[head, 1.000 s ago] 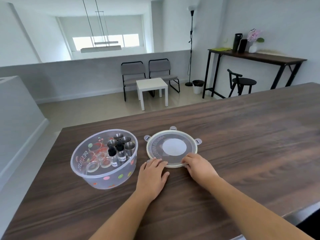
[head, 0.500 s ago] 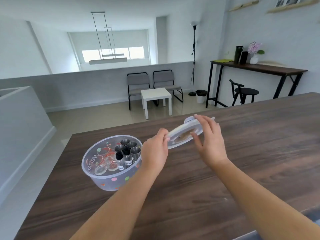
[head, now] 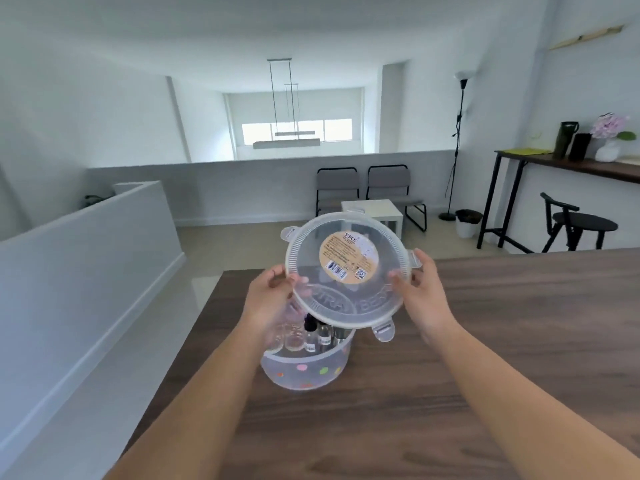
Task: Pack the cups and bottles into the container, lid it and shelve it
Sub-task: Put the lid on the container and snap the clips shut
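Observation:
A round clear plastic lid (head: 346,296) with a tan label and clip tabs is tilted toward me in the air. My left hand (head: 268,299) grips its left rim and my right hand (head: 420,292) grips its right rim. Just below it stands the clear round container (head: 304,370) with coloured dots on the dark wooden table (head: 502,341). Inside the container I see small glass cups (head: 289,337) and small bottles with dark caps (head: 313,336). The lid and my left hand hide the container's far part.
The table's left edge runs close beside the container, with floor and a white low wall (head: 86,237) beyond. Far off stand two grey chairs (head: 367,188), a white side table, a floor lamp and a high dark console table (head: 568,164) with a stool.
Both hands lifted the lid off the table, turned it over label-up, and carried it left over the container. My view has tilted up and shifted.

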{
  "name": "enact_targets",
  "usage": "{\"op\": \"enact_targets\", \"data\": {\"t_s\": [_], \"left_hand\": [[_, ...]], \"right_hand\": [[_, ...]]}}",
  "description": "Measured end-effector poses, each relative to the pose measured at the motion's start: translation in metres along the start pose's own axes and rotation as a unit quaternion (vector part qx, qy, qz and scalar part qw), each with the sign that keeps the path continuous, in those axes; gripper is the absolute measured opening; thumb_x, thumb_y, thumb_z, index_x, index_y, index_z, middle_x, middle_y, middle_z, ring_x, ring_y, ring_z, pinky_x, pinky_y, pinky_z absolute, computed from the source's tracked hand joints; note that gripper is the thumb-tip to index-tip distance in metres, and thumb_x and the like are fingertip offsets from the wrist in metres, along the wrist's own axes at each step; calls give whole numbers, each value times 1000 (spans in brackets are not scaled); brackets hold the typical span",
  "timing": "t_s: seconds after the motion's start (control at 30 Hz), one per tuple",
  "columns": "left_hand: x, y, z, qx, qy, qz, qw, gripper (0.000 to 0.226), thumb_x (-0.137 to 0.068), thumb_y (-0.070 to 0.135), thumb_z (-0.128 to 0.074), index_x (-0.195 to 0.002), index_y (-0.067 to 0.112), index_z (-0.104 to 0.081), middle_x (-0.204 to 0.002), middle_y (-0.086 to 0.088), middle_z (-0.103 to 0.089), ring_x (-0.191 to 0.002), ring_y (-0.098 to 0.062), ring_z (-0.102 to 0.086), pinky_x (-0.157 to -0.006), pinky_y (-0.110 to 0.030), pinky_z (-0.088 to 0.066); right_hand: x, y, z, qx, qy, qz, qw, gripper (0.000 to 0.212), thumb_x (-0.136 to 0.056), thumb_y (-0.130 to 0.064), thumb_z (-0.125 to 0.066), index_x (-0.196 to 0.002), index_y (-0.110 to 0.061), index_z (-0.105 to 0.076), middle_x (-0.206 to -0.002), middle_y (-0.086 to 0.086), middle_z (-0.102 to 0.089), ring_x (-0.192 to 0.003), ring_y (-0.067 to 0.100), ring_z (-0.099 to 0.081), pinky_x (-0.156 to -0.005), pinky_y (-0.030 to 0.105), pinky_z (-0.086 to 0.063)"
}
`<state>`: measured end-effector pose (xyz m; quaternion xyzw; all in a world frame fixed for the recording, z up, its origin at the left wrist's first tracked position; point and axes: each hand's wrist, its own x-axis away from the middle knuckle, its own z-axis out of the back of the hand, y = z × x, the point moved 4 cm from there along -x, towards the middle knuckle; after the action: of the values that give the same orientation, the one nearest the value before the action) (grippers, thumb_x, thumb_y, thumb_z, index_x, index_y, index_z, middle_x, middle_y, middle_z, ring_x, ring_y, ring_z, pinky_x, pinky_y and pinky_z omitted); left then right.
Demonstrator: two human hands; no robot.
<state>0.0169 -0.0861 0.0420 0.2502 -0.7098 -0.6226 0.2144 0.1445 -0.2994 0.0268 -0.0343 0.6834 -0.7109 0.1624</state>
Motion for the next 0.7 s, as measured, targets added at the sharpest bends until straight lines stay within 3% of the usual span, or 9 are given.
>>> {"op": "enact_targets", "data": {"t_s": [0.1,0.23,0.3,0.4,0.47,0.57,0.63,0.7], "left_hand": [[-6,-5,36,-98,71,-35,992,14,-89,11,-58,-92,18,-69,-81,-2,-72,-70,-19,-67,-61,-33,-58],[-10,-21,63,-269,110,-48,956,20,-88,23,-52,-74,16,-63,-70,2,-63,-65,-16,-57,-60,-28,-47],[-12,-31,67,-308,112,-29,944,16,-88,26,-52,-79,17,-61,-73,3,-62,-66,-12,-56,-55,-23,-41],[-14,-46,65,-316,108,-21,942,19,-86,25,-56,-94,9,-62,-87,-7,-65,-77,-19,-60,-64,-30,-45],[-14,-54,61,-325,95,-36,940,19,-84,24,-56,-82,7,-61,-88,-13,-64,-76,-22,-58,-66,-32,-47],[-12,-61,59,-305,103,-44,946,15,-85,27,-57,-72,20,-55,-82,-2,-63,-66,-11,-55,-52,-18,-37],[-10,-65,61,-278,123,-31,952,9,-86,31,-57,-82,25,-53,-84,7,-61,-72,-6,-56,-53,-15,-34],[-8,-71,64,-258,138,-15,956,16,-88,35,-56,-99,24,-52,-92,8,-60,-79,-4,-56,-58,-16,-36]], "right_hand": [[-6,5,-32,8,-22,-3,1000,64,-87,-18,-64,-142,-24,-30,-111,8,-64,-105,24,-62,-94,45,-50],[-7,18,-62,45,-37,-21,998,65,-84,-17,-66,-141,-24,-35,-99,1,-67,-89,15,-67,-73,28,-51],[-4,27,-70,61,-41,-32,997,65,-85,-20,-67,-141,-25,-34,-101,-1,-67,-89,13,-66,-75,30,-52],[2,37,-75,121,-49,-21,991,61,-86,-26,-64,-139,-29,-35,-108,-4,-65,-99,15,-63,-88,37,-51],[5,43,-77,148,-57,-11,987,52,-88,-27,-61,-134,-32,-38,-108,-3,-66,-100,17,-61,-84,34,-49],[10,52,-79,162,-67,-20,984,48,-90,-29,-56,-135,-30,-38,-112,-7,-63,-102,16,-59,-82,30,-45],[12,57,-81,162,-68,-37,984,53,-91,-33,-54,-140,-28,-34,-120,-9,-58,-107,15,-55,-88,29,-42],[15,62,-85,152,-74,-47,984,53,-92,-35,-53,-141,-29,-33,-129,-7,-56,-113,16,-54,-95,33,-44]]}}
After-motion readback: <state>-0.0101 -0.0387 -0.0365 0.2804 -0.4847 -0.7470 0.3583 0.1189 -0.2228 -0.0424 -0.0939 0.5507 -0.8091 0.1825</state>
